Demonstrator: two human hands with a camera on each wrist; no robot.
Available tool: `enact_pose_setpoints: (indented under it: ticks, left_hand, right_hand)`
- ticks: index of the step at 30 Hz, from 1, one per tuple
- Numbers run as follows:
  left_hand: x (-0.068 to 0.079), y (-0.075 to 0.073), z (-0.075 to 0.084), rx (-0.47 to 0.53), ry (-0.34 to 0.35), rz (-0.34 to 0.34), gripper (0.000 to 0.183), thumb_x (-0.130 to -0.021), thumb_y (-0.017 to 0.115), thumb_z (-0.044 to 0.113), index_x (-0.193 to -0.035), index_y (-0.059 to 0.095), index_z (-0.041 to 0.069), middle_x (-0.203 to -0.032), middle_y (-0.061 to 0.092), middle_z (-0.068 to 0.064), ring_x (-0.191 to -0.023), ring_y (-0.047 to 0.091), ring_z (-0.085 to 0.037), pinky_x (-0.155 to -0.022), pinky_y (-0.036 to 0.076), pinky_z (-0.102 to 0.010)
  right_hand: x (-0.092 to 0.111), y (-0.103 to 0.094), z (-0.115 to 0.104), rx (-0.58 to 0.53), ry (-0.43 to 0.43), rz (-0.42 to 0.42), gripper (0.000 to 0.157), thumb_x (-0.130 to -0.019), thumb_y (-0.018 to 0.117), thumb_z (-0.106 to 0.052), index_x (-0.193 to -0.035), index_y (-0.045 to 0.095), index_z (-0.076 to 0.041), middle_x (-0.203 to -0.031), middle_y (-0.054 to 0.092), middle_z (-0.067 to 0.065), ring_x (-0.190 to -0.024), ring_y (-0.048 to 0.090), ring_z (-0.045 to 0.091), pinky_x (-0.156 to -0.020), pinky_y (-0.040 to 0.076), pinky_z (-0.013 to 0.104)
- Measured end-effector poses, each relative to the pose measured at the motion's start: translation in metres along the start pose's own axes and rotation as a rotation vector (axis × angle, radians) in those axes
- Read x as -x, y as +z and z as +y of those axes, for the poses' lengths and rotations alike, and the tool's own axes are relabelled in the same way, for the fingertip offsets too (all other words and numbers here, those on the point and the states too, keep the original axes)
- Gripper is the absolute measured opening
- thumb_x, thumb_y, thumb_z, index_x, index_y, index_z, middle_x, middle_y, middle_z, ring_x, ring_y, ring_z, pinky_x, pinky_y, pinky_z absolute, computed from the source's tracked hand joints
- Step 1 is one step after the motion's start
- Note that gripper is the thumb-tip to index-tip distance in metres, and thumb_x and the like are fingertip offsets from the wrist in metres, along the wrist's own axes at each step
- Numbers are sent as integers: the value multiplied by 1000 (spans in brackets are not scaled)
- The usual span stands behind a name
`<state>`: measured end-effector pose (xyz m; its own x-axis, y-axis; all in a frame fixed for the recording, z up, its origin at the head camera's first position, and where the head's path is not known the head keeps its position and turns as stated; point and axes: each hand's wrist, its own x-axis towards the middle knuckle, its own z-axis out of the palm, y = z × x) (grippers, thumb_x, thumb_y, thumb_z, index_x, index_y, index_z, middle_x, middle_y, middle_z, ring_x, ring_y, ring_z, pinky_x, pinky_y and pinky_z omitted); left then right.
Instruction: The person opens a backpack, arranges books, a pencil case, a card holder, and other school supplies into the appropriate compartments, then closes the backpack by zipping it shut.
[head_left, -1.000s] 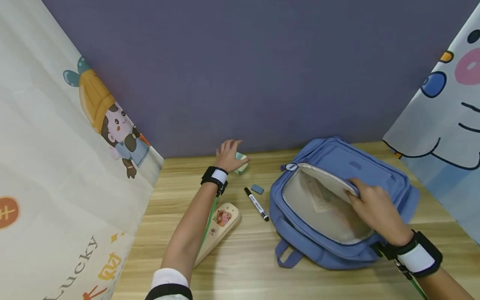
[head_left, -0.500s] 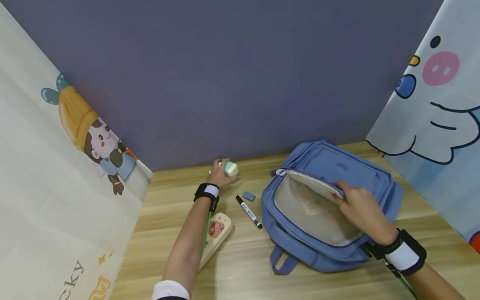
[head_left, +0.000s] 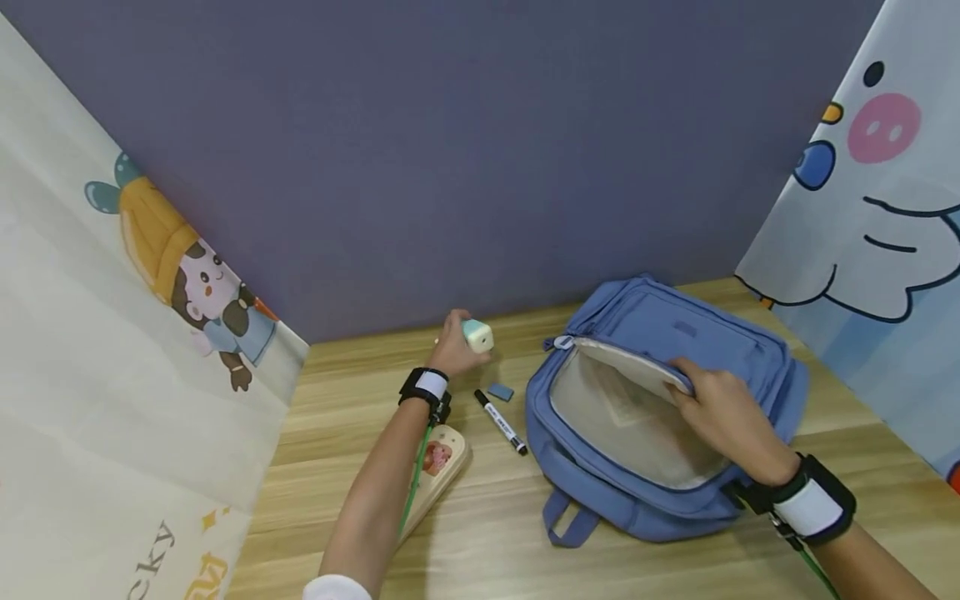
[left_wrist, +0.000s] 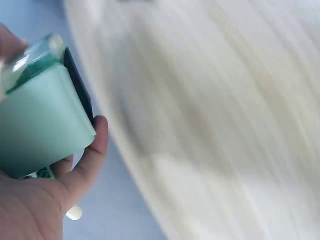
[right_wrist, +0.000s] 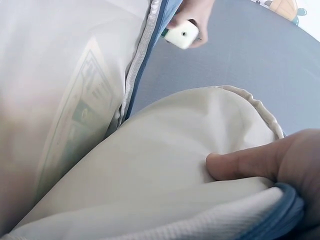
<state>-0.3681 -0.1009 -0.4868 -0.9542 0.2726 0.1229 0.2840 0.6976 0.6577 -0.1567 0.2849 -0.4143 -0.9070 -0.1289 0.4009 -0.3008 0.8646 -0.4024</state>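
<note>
Blue fabric forms the backpack [head_left: 637,321] right of centre in the head frame, its main opening lined in pale, smooth sheeting. Right hand [head_left: 720,412]: grips the edge of the flap [right_wrist: 165,135], thumb pressed against the lining. Left hand [head_left: 455,346]: fingers curled around a mint-and-cream box [head_left: 478,336], just above centre of the head frame.

Caution, flap: the sheeting looks thin and limp. If the right hand's pinch loosens, the flap would probably fold down and narrow the opening; a hard pull could drag the whole bag.

Caution, box: its mint face looks smooth, so a light hold at the edges could let it slip or turn. A low sweep toward lower right could knock the eraser [head_left: 500,391] or set the marker [head_left: 501,423] rolling.

Shapes: the box has rounded corners, a cream end with one small dark hole, and, in the left wrist frame, a clear green part at upper left and a thin dark plate [left_wrist: 77,82] along one side. The eraser is a flat blue-grey block; the marker, a slim white cylinder with black ends. The pencil case [head_left: 450,458], lower centre, is cream and rounded, partly hidden by the left forearm.
</note>
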Motion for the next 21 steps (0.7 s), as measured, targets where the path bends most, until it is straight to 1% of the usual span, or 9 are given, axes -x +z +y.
enact_pose_setpoints:
  ticks: [3, 6, 9, 12, 14, 15, 16, 19, 21]
  left_hand:
    - [11, 0, 33, 41, 107, -61, 85, -83, 85, 19, -152, 36, 6, -139, 47, -18, -111, 57, -30, -83, 56, -37]
    - [25, -2, 71, 17, 257, -141, 81, -82, 82, 19, -151, 41, 8, -143, 46, -15, -110, 55, -25, -82, 55, -32]
    - [45, 3, 105, -35, 403, -273, 80, -82, 81, 22, -152, 44, 11, -148, 44, -12, -109, 53, -20, -78, 54, -26]
    - [60, 17, 131, -119, 526, -409, 80, -82, 81, 27, -153, 46, 15, -150, 46, -11, -107, 53, -15, -76, 52, -20]
    - [65, 28, 144, -174, 575, -485, 80, -85, 80, 31, -155, 45, 16, -152, 45, -11, -106, 54, -14, -76, 51, -19]
    - [66, 34, 149, -209, 590, -508, 81, -86, 80, 33, -157, 43, 16, -154, 45, -11, -109, 54, -14, -77, 51, -19]
    - [66, 39, 153, -252, 597, -522, 83, -88, 79, 36, -159, 41, 16, -156, 44, -11, -116, 55, -16, -82, 52, -20]
    - [63, 56, 161, -393, 603, -522, 87, -90, 78, 43, -162, 37, 13, -158, 43, -11, -132, 54, -21, -95, 53, -27]
    - [61, 67, 165, -499, 609, -502, 90, -90, 77, 49, -161, 37, 12, -156, 47, -11, -140, 51, -23, -104, 51, -29]
  right_hand:
    - [1, -3, 1, 3, 8, 2, 26, -96, 71, 0, -121, 68, 7, -92, 76, 30, -69, 72, 33, -56, 53, 48]
    - [1, -4, 3, 9, 2, 15, 26, -96, 72, 0, -121, 68, 7, -92, 75, 30, -69, 71, 34, -55, 52, 48]
    - [1, -4, 4, 10, -12, 29, 26, -95, 74, 0, -119, 69, 7, -91, 75, 30, -69, 71, 34, -55, 51, 47]
    - [1, -4, 5, 16, -20, 47, 25, -94, 75, -1, -117, 69, 6, -90, 75, 29, -67, 70, 33, -55, 51, 49]
    - [1, -4, 5, 20, -23, 61, 25, -94, 76, -1, -117, 69, 7, -89, 74, 30, -66, 69, 34, -55, 51, 51]
    - [1, -4, 6, 24, -25, 68, 25, -93, 76, -1, -116, 69, 7, -89, 74, 30, -65, 69, 34, -55, 50, 51]
    - [0, -3, 5, 22, -28, 74, 26, -93, 76, -1, -117, 69, 7, -89, 74, 30, -65, 69, 34, -55, 50, 51]
    - [-1, -1, 4, 20, -31, 75, 27, -94, 76, -2, -118, 68, 8, -91, 74, 31, -65, 69, 32, -54, 50, 47]
    - [0, 1, 3, 14, -22, 63, 28, -95, 75, -2, -119, 68, 9, -90, 74, 30, -63, 66, 28, -52, 47, 40]
